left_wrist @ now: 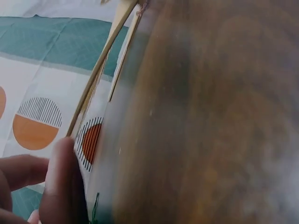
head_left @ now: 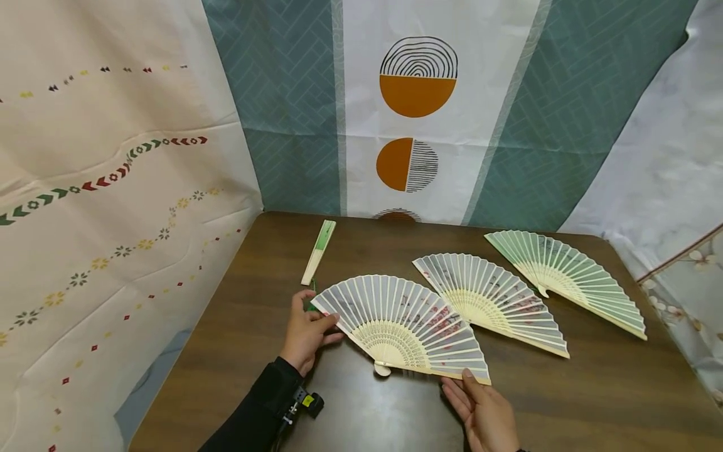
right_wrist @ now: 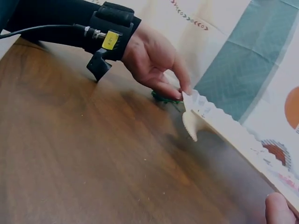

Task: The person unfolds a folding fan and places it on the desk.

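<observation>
A spread white folding fan (head_left: 390, 320) with red blossoms and pale pierced ribs is held between my two hands. My left hand (head_left: 305, 333) pinches its left end, thumb on top. At the lower right end, my right hand (head_left: 486, 411) grips the outer rib between thumb and fingers. The right wrist view shows the fan (right_wrist: 233, 140) nearly edge-on, tilted over the table, with only the right thumb (right_wrist: 279, 210) in sight there. Beyond my left hand lies a closed fan (head_left: 319, 251) with a green and cream face; a green tassel (head_left: 312, 306) shows beside the fingers.
Another spread white fan (head_left: 491, 301) lies on the brown table (head_left: 237, 376), behind and right of the held one, which overlaps it in the head view. Farther right is a spread green fan (head_left: 565, 270). Patterned curtains (head_left: 294, 113) hang along the back and sides.
</observation>
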Tool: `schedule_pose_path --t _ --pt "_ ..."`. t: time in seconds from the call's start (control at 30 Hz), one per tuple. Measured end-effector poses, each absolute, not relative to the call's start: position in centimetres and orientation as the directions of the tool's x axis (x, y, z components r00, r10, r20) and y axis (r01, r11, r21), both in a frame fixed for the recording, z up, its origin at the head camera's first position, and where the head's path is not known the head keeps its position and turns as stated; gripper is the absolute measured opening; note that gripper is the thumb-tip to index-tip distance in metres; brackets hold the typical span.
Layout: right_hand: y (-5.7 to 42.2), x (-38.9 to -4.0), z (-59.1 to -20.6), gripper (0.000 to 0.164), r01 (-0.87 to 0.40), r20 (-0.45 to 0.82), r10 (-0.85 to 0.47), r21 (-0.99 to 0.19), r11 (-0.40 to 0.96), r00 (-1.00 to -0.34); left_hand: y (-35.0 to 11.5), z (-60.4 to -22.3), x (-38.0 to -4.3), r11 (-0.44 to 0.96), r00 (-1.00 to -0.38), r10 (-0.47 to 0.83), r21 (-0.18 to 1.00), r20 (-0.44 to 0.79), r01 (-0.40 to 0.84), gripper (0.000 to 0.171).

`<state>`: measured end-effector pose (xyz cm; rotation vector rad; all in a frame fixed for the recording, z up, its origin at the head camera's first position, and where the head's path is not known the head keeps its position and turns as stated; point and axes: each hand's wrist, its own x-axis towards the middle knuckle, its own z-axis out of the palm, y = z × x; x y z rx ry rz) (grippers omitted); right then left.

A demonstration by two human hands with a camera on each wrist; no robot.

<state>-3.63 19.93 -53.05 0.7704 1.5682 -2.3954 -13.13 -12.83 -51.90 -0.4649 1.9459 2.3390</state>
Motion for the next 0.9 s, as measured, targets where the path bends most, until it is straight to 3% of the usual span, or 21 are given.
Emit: schedule_pose_path --t 0.1,0.53,0.73,0.9 --pt "20.5 -3.3 -53.2 0.048 0.424 -0.523 0.125 -0.79 -0.444 -0.843 -13.1 -52.1 -13.1 -0.148 -0.954 -0.1 0.952 -0.282 -0.266 0.067" --pt "20.1 -2.1 -53.3 0.033 0.482 -0.564 0.076 -0.761 -0.435 -0.822 -15.1 -51.2 -12.5 0.067 -0.942 -0.057 0.941 -0.329 -0.333 0.067" --pt "20.3 -1.5 -54.0 0.052 0.49 -0.572 0.062 -0.748 -0.447 -0.818 -15.6 -50.9 -12.6 0.194 -0.93 -0.032 0.91 -0.366 -0.365 0.059" --pt "21.1 -1.3 -54.1 0.048 0.528 -0.596 0.018 -0.724 -0.444 -0.803 -15.9 -50.7 -12.4 0.259 -0.932 -0.051 0.896 -0.36 -0.36 0.048"
